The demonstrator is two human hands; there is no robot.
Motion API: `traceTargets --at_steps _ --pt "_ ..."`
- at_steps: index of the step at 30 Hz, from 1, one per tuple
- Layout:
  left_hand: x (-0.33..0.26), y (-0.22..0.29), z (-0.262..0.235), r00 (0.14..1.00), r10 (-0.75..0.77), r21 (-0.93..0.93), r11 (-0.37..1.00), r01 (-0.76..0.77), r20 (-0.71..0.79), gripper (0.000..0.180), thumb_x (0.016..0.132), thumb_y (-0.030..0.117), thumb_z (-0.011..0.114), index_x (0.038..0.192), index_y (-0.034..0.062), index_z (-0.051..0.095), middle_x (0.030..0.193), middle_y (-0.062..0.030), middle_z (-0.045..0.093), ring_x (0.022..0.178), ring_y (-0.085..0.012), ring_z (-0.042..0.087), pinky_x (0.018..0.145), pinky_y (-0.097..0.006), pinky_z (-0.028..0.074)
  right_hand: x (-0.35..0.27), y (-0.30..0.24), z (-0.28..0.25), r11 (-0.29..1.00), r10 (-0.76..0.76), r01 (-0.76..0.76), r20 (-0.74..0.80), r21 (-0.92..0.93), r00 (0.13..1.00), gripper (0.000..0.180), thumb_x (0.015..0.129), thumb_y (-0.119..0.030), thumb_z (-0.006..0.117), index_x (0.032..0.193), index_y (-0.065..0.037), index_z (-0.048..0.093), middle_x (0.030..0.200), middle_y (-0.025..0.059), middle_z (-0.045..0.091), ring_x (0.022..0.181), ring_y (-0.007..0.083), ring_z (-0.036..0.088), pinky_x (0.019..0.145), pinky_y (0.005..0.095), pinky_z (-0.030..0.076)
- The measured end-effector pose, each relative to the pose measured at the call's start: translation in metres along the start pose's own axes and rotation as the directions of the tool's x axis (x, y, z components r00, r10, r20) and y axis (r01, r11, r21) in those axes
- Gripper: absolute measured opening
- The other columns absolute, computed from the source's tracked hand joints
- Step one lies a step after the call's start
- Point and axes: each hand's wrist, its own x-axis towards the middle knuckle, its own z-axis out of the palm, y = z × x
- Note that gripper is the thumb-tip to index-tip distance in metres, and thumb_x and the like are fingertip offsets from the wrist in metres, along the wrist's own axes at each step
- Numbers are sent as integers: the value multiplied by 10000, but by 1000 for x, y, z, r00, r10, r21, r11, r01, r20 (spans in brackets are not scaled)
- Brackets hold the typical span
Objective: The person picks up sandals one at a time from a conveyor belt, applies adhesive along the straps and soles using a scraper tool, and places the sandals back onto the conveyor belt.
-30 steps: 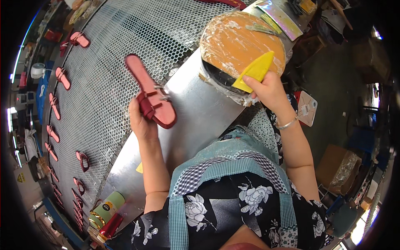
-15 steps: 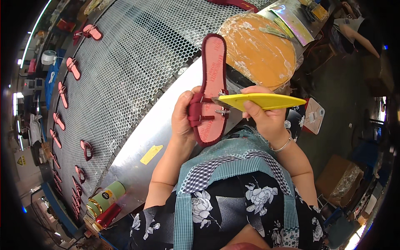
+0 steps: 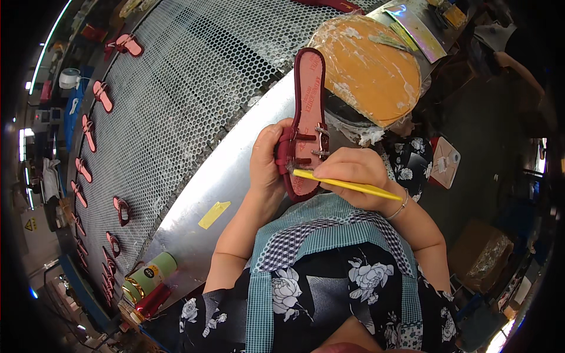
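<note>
The flat dark-red sandal with a pink insole [image 3: 307, 112] is between the two hands, its heel end pointing away beyond them. The left hand [image 3: 269, 156] clasps its outer side, fingers curled around the wide dark-red fabric band [image 3: 285, 150]. The right hand [image 3: 356, 170] pinches a flat yellow-handled tool [image 3: 371, 189], its tip at the band's lower edge; whether they touch is unclear. The sandal looks light, its sole firm, the narrow straps soft and easily shifted, the small silvery buckles [image 3: 319, 153] hard and likely to catch. The sole's edge beside the left hand seems the steadiest hold.
</note>
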Motion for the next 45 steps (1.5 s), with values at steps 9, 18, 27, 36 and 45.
traceTargets --at_steps 9,18,27,36,45 --pt "-7 -8 2 996 -91 26 996 91 17 333 923 291 510 1048 -17 542 959 -136 632 810 -195 651 682 -305 562 -7 2 -7 715 625 -462 -183 524 759 195 901 -70 590 1084 -3 609 941 22 637 688 30 549 577 179 465" --pt "0 -10 0 995 -28 -1 1000 28 -93 314 925 260 489 1067 -14 546 956 -138 634 815 -199 647 716 -325 558 -3 8 -3 993 103 -108 -131 -38 986 167 829 -40 645 995 -19 636 847 92 654 660 162 624 565 248 496" --pt "13 -6 -1 995 -60 -53 997 56 -78 351 918 278 482 1085 -24 549 948 -149 650 801 -210 651 723 -343 551 -4 12 -10 988 -77 72 -31 -134 997 295 702 -55 696 994 -88 669 850 75 649 719 218 649 621 289 525" --pt "-7 -3 -5 996 -58 -35 998 56 -66 364 914 293 482 1095 -17 538 962 -147 644 813 -204 653 711 -327 556 -7 -8 4 984 158 -152 -63 88 985 211 783 -51 674 993 -40 652 881 89 657 714 204 635 636 292 511" --pt "-90 19 -31 998 -64 43 997 65 -12 351 917 291 481 1066 -23 536 957 -146 634 799 -218 654 691 -337 563 -22 -61 70 745 594 -419 -230 519 771 206 904 -77 594 1094 0 607 949 29 645 703 19 547 577 157 446"
